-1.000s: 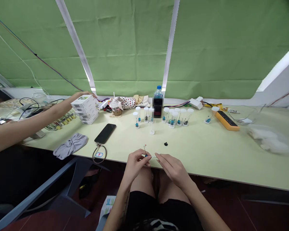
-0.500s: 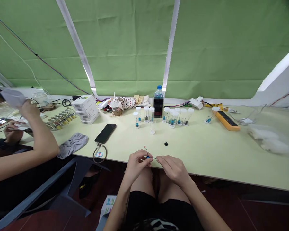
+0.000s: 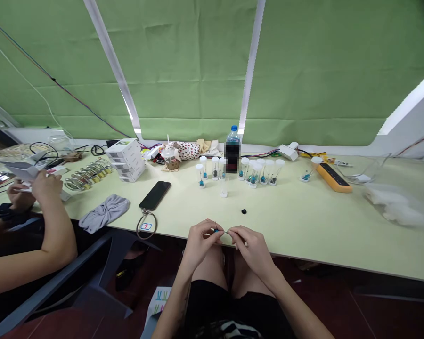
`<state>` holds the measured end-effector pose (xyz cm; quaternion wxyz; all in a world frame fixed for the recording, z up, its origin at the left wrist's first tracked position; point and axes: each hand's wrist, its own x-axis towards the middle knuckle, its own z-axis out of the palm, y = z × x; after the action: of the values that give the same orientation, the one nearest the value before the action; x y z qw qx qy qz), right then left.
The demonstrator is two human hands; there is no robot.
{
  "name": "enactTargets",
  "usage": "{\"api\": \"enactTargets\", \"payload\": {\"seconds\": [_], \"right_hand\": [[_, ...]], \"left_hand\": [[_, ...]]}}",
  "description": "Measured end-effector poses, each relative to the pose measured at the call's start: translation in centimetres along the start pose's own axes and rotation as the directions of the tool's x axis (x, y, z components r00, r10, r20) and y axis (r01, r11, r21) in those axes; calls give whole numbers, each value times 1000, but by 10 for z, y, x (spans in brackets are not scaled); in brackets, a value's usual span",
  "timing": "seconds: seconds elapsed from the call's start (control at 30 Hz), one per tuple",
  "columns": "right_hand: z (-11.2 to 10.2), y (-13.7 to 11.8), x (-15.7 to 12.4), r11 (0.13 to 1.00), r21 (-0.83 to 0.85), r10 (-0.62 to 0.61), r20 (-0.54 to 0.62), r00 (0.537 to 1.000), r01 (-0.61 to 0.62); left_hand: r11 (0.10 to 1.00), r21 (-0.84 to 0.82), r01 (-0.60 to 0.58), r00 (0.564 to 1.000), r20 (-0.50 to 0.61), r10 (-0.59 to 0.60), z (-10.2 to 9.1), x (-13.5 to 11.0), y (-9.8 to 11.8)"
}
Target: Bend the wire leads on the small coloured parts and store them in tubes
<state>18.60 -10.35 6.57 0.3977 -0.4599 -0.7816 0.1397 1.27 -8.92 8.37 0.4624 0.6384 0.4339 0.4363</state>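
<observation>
My left hand [image 3: 200, 242] is closed in a pinch on a small blue piece [image 3: 216, 230] with a thin wire-like stem standing up from it. Most of the piece is hidden by my fingers. A thin rod [image 3: 225, 231] runs from it to the right, and the fingertips of my right hand [image 3: 253, 246] pinch the rod's far end. Both hands are over the table's front edge, almost touching. Beyond them lies a small black round piece [image 3: 243, 211]. Farther back, a clear tube with a white base [image 3: 224, 193] stands upright, seemingly with nothing inside.
Several white-capped tubes [image 3: 253, 181] with blue or dark pieces stand near a bottle [image 3: 232, 150]. Left are a phone [image 3: 155, 195], key ring [image 3: 146, 226], grey cloth [image 3: 106, 213], stacked boxes [image 3: 126, 160] and a co-worker's arm [image 3: 53, 230]. An orange power strip [image 3: 334, 177] lies right.
My right hand has shifted slightly left, closer to my left hand. Less of the upright stem shows above my left fingers. The co-worker's hand has lowered a white box.
</observation>
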Motion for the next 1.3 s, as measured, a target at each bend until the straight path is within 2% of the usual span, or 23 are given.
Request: {"api": "enactTargets", "payload": {"seconds": [0.1,0.2,0.27,0.4,0.47,0.57,0.7,0.83,0.9,1.1,1.2,1.3], "right_hand": [[4,7,-4,963,-214,-184,-76,980,164],[5,15,-7,801,-478,-421,-21,907,361],[2,19,-7,689,-563,-534,31,845,456],[-9,21,-2,557,-606,-655,100,749,568],[-13,23,1,532,-591,-673,140,726,607],[-17,27,3,538,-544,-685,163,710,644],[-16,32,3,613,-469,-671,117,732,636],[-10,33,1,665,-461,-644,43,764,587],[-5,33,-1,711,-439,-611,0,792,549],[10,30,-3,903,-207,-410,-148,900,377],[11,22,-2,957,-62,-289,-142,947,283],[9,12,-1,986,101,-122,-90,988,131]], "left_hand": [[997,-58,43,999,-11,-43,-1,2,-5],[992,-88,85,996,-2,-85,-2,3,-9],[991,-92,99,995,11,-98,-3,4,-9],[988,-103,114,993,43,-110,-3,3,-9],[987,-111,115,993,53,-109,-3,2,-9],[986,-121,117,992,56,-111,-3,2,-10],[977,-161,140,990,49,-134,-3,3,-11],[973,-180,142,990,38,-138,-3,3,-10],[974,-182,132,991,24,-130,-2,3,-9],[982,-159,102,994,-30,-108,-1,3,-3],[986,-133,100,993,-42,-107,-1,3,-3],[991,-96,93,994,-43,-98,-2,2,-4]]}}
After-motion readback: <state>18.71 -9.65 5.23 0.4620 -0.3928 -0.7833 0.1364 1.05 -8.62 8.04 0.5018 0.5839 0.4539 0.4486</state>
